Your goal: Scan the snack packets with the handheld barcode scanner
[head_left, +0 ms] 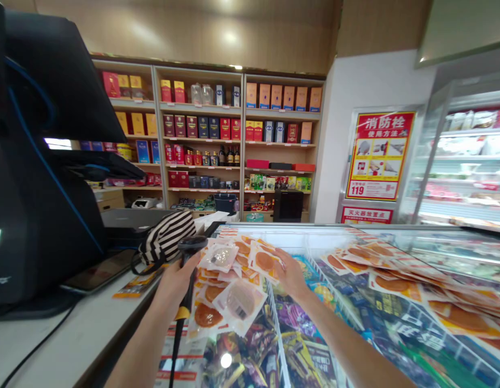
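My left hand (pixel 179 277) is closed around the upper handle of a black barcode scanner (pixel 192 244). The scanner has a yellow band lower down, and its cord hangs below. The fingertips of that hand reach the edge of a pile of flat, clear packets (pixel 207 315) with round orange-brown slices inside. At the pile's right side, my right hand (pixel 290 275) grips the edge of one such packet (pixel 265 261), its fingertips partly hidden. Some packets lie face down, with a barcode showing on one pale back (pixel 239 302). The pile rests on the glass top of a freezer.
More slice packets (pixel 399 283) are spread over the freezer glass (pixel 326 237) at right. To the left, a black till monitor (pixel 59 81), a phone (pixel 100 271) and a striped pouch (pixel 169 234) occupy the white counter (pixel 112 312). Shelves of boxes (pixel 201 128) line the back wall.
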